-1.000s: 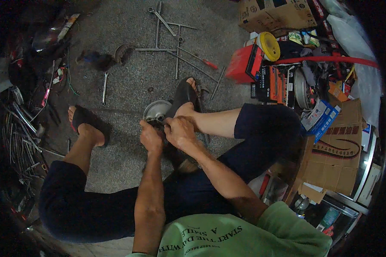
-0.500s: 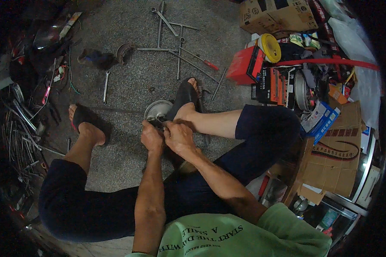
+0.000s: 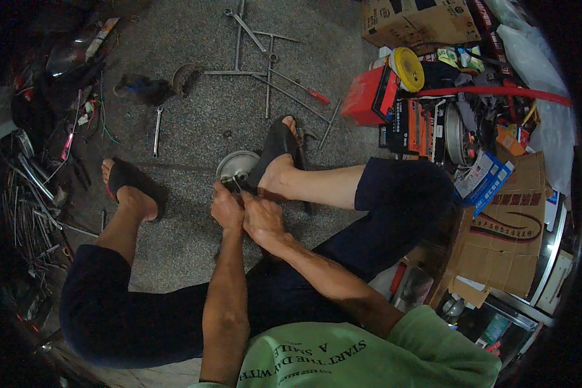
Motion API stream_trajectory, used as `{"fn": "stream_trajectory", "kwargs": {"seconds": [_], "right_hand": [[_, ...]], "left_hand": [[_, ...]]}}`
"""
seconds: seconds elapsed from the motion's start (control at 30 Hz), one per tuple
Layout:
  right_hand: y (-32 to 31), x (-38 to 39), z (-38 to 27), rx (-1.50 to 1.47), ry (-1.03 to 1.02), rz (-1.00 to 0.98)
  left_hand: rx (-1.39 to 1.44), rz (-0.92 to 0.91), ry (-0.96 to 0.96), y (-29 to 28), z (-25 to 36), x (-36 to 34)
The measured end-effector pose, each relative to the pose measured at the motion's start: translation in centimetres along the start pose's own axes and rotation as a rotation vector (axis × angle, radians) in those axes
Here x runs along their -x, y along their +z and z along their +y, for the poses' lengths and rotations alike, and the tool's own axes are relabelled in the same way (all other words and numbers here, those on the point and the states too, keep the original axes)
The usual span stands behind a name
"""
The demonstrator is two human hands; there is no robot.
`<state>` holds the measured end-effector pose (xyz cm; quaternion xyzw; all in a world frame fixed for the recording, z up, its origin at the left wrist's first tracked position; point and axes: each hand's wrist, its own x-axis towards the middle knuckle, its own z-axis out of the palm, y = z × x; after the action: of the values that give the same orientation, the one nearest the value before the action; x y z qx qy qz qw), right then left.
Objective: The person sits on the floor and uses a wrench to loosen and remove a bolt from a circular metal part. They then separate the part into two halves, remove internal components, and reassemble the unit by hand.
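A round grey metal plate (image 3: pixel 237 160), shaped like a drum-brake cover, is on the floor against the inner side of my right foot. At its near edge my left hand (image 3: pixel 227 208) is closed, thumb and fingers pinching a small metal part (image 3: pixel 239 179) that stands by the plate. My right hand (image 3: pixel 263 217) is closed right beside it, knuckles up, touching the left. What its fingers hold is hidden beneath the hand. A dark tool-like piece (image 3: pixel 308 208) lies partly under my right leg.
A combination wrench (image 3: pixel 158 132) lies left of centre. Beyond my feet are a curved brake shoe (image 3: pixel 186 79), T-handle wrenches (image 3: pixel 237 55) and a red-handled screwdriver (image 3: pixel 317 96). Boxes, including a red one (image 3: pixel 368 97), crowd the right side. Loose metal rods (image 3: pixel 29 216) pile up at left.
My right hand has shifted slightly left and down, turning so its back faces up more. The left hand has barely moved, and the plate stays beside my foot.
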<state>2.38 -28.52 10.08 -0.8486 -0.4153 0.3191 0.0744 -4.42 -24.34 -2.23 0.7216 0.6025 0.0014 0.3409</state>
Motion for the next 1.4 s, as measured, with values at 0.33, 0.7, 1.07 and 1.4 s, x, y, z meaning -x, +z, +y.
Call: {"fn": "stream_trajectory", "kwargs": {"seconds": [0.33,0.7,1.07,1.4], "right_hand": [[1.4,-1.0,-0.7,0.123,-0.061,0.038],[2.3,-1.6,0.1,0.060,-0.111,0.193],[3.4,-1.8,1.4,0.118,-0.215,0.223],[0.5,-3.3,1.6,0.030,-0.120,0.062]], "left_hand": [[-0.021,-0.077,-0.048,0.0,0.1,-0.1],[-0.040,-0.100,-0.038,-0.8,1.1,-0.1],[-0.023,-0.116,-0.034,-0.8,1.0,0.1],[0.046,-0.051,-0.002,-0.6,1.2,0.5]]}}
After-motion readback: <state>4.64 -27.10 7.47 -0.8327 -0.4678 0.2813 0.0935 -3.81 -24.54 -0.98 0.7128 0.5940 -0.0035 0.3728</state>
